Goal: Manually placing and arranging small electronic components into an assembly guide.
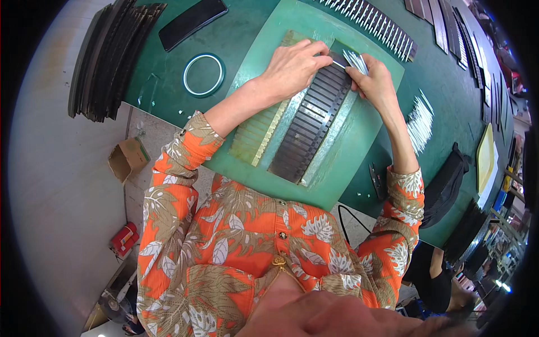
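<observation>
A white stick (pixel 339 64) is pinched by the left hand (pixel 295 64) and right hand (pixel 375 80); more sticks (pixel 355 59) are held in the right. The black slotted panel (pixel 311 115) is laid below, on a green board (pixel 337 168) on the surface (pixel 241 28). A box (pixel 128 158) is seen on the floor (pixel 163 135).

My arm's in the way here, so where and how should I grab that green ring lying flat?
Pinch the green ring on its left side, probably one finger inside and thumb outside, since its middle is open and it lies flat. Come from above and the left, because your left forearm passes close by its lower right.
</observation>
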{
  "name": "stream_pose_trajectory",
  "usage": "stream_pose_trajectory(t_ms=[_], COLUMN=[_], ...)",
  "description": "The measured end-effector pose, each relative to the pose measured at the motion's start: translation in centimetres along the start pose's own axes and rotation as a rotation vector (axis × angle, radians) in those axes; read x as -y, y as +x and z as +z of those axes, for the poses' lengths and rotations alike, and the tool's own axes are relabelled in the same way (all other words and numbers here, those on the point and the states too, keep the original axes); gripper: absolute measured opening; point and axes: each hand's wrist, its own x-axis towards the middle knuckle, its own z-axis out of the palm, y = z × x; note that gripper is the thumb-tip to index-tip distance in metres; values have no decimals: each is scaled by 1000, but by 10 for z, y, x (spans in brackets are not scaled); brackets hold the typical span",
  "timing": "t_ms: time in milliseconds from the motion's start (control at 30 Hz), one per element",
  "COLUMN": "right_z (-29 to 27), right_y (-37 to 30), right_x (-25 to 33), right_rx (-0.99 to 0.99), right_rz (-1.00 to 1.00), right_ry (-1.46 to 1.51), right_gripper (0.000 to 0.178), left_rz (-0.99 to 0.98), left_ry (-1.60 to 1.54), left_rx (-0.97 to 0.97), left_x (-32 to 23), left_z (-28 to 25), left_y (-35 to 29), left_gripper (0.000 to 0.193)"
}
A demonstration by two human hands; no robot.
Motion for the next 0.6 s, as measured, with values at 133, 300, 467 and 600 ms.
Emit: stream_pose_trajectory(t_ms=[133,300,467,600], right_z=[1,8,13,10], right_y=[-12,-46,-68,-70], right_x=[-3,5,24,28], right_rx=[-8,102,181,266], right_rz=[-19,-6,16,27], right_ry=[97,401,466,512], right_gripper=[11,12,12,11], left_rz=[-29,-216,-615,-697], left_ry=[-16,-489,-1305,-1414], left_rx=[18,3,228,230], left_x=[1,-17,-31,-29], left_z=[-4,-20,-37,-45], left_y=[-6,-16,-23,-31], left_gripper=[24,17,19,19])
